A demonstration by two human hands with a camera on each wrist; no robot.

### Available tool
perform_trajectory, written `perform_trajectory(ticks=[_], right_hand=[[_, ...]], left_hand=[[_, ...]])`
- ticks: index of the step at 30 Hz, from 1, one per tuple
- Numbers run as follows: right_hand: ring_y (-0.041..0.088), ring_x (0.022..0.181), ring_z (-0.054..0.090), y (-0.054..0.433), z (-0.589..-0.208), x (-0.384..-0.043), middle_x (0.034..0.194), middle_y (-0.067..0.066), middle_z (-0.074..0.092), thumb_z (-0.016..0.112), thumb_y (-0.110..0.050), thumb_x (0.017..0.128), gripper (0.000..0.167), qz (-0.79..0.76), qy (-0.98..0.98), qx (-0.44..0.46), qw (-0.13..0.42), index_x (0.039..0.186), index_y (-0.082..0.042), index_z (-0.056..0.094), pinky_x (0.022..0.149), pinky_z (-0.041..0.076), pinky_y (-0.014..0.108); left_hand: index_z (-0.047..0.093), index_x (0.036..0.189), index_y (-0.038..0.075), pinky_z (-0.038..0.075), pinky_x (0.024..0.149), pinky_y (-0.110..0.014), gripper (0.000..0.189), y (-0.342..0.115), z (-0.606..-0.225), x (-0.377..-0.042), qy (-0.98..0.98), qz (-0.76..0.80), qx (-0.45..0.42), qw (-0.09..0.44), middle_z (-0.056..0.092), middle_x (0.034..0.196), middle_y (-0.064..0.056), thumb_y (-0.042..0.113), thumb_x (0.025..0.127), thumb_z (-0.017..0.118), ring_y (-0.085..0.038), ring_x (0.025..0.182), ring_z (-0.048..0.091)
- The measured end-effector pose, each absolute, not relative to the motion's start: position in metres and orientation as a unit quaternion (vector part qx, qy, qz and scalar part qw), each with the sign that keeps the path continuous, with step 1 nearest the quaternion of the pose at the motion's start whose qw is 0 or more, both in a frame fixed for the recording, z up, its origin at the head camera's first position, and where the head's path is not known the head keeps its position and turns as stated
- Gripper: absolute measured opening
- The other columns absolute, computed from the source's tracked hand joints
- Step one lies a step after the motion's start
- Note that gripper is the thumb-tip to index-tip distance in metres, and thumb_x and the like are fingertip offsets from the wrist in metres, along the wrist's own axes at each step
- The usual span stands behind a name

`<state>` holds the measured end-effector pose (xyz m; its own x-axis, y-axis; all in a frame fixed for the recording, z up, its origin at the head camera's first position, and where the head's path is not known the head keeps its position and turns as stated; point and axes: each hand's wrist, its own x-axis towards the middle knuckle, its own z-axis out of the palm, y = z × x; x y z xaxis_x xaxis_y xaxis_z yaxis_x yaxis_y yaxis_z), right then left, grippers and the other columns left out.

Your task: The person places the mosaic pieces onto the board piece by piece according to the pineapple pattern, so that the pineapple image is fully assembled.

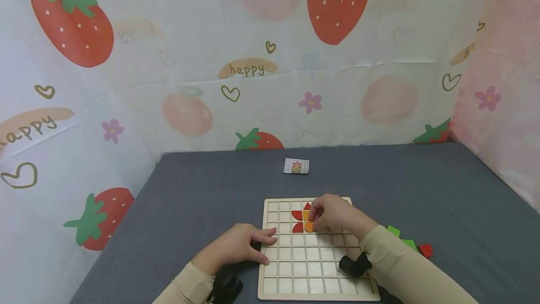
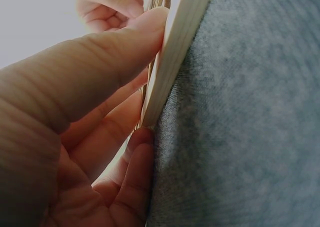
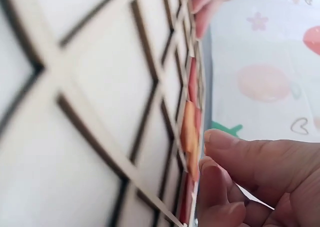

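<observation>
A pale wooden grid board (image 1: 287, 296) lies on the dark table. My left hand (image 1: 242, 245) rests at its left edge, fingers spread over the border and thumb (image 2: 145, 34) against the rim. Over the upper part of the grid, my right hand (image 1: 335, 215) has thumb and index fingertips close together; I cannot tell whether a piece is between them. Beside those fingertips lie an orange square (image 1: 305, 216) and a rounded orange piece (image 1: 309, 227). Left of these sit two red curved pieces (image 1: 297, 227), with a red triangle (image 1: 307, 206) above. The right hand hides some cells.
Green pieces (image 1: 393, 231) and a red curved piece (image 1: 425, 250) lie on the table right of the board, partly behind the right sleeve (image 1: 405, 252). A small pattern card (image 1: 296, 166) lies beyond the board. Strawberry-printed cloth (image 1: 261, 102) hangs behind the table.
</observation>
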<state>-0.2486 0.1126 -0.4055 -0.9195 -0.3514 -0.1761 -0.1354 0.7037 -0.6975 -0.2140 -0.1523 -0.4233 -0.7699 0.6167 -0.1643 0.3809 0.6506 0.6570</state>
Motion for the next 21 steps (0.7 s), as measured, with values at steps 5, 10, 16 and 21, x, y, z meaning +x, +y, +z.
perform_trajectory(ticks=[5,10,16,21], right_hand=[[0.016,0.060,0.049,0.127,-0.398,-0.253,0.067,0.001,0.058,0.071,-0.003,0.075,0.009,-0.382,0.901,-0.138,0.155,0.073,-0.010,0.066,0.053,0.041,0.028],[0.017,0.061,0.050,0.146,-0.389,-0.254,0.068,0.003,0.058,0.070,-0.005,0.078,0.005,-0.401,0.892,-0.137,0.159,0.081,-0.007,0.066,0.056,0.046,0.031],[0.020,0.066,0.053,0.175,-0.379,-0.251,0.072,0.003,0.058,0.069,-0.007,0.080,0.009,-0.402,0.892,-0.134,0.158,0.088,-0.005,0.065,0.061,0.048,0.035],[0.023,0.071,0.054,0.202,-0.374,-0.249,0.076,0.004,0.059,0.067,-0.009,0.082,0.012,-0.403,0.891,-0.128,0.165,0.092,-0.002,0.065,0.065,0.048,0.037]], left_hand=[[0.064,0.118,0.023,0.038,0.098,-0.035,0.053,-0.152,-0.422,-0.213,0.889,0.310,0.279,0.192,0.051,0.130,0.012,0.033,0.067,0.078,-0.011,0.121,0.046],[0.064,0.118,0.023,0.038,0.098,-0.036,0.054,-0.152,-0.422,-0.212,0.888,0.311,0.277,0.194,0.051,0.130,0.012,0.034,0.067,0.078,-0.011,0.121,0.045],[0.063,0.118,0.024,0.038,0.099,-0.035,0.054,-0.152,-0.423,-0.213,0.889,0.309,0.279,0.189,0.051,0.129,0.013,0.034,0.067,0.078,-0.009,0.121,0.045],[0.063,0.118,0.023,0.038,0.098,-0.035,0.054,-0.152,-0.422,-0.212,0.890,0.308,0.277,0.189,0.051,0.129,0.013,0.034,0.067,0.078,-0.009,0.121,0.045]])
